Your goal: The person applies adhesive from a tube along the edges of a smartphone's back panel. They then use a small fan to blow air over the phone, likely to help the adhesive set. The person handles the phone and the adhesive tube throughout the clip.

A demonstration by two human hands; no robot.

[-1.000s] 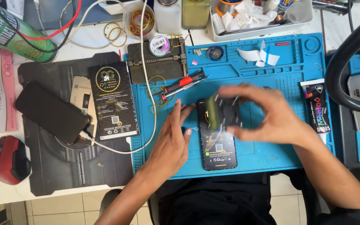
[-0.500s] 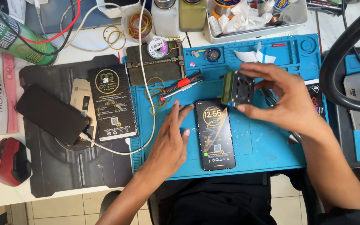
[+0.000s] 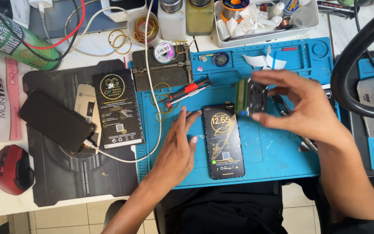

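Nearest the person, the left hand [image 3: 176, 145] lies flat and released on the blue silicone work mat [image 3: 278, 151], its fingertips just beside the black smartphone with a lit screen [image 3: 223, 141], which lies face up on the mat. Above and to the right of the phone, the right hand [image 3: 301, 106] has its grip closed on a small square grey device with a green edge [image 3: 251, 98], held clear of the mat. Farther back, a red-handled screwdriver [image 3: 190, 89] lies on the mat, and a white plastic tray [image 3: 265, 39] sits on the desk.
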